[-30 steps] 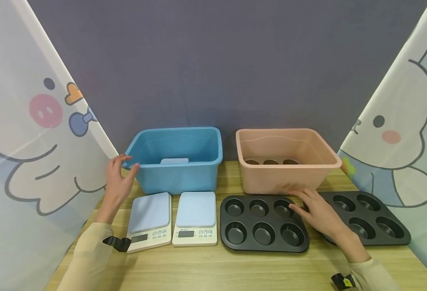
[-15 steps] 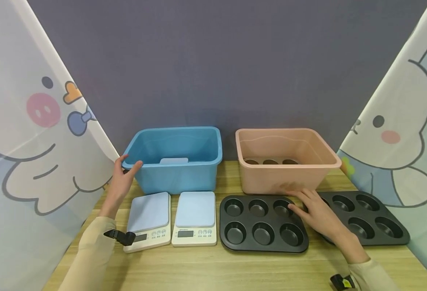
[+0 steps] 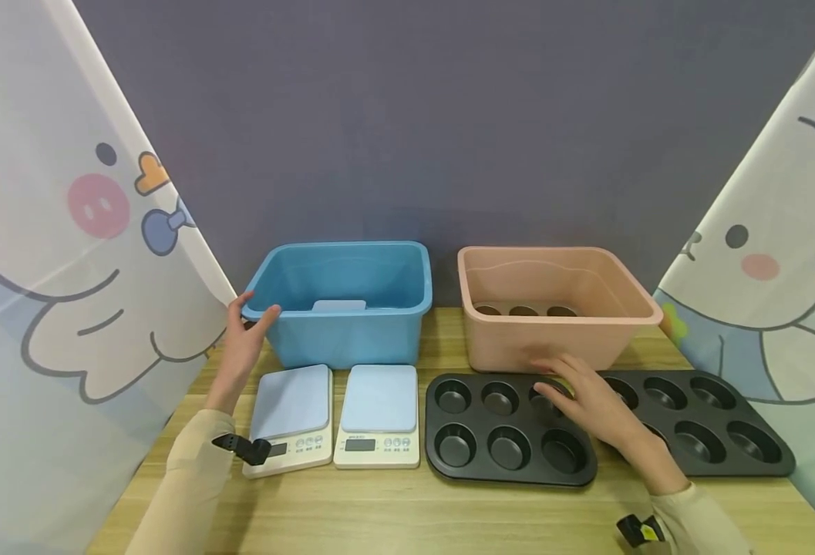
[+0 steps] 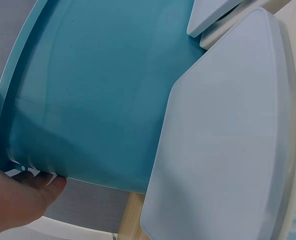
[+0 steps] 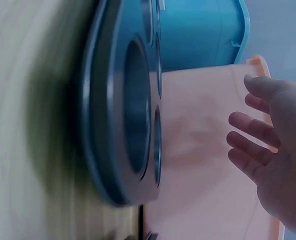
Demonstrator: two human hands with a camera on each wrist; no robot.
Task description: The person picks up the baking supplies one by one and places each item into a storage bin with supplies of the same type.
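Observation:
At its front left corner, the rim of a blue plastic bin is gripped by my left hand. In the left wrist view the left hand's fingers curl under that rim. My right hand hovers with loosely spread fingers over the back right of a dark six-cup muffin pan, in front of a pink bin. The right wrist view shows its fingers holding nothing. Two white kitchen scales, a left one and a right one, lie before the blue bin.
Partly under the right forearm lies a second muffin pan. A pale scale platform shows inside the blue bin, and a muffin pan inside the pink one. A grey wall stands behind; printed panels flank the wooden table.
The left hand has closed on the blue bin's rim corner. The right hand has shifted slightly left over the muffin pan. The whole view has moved a little to the right.

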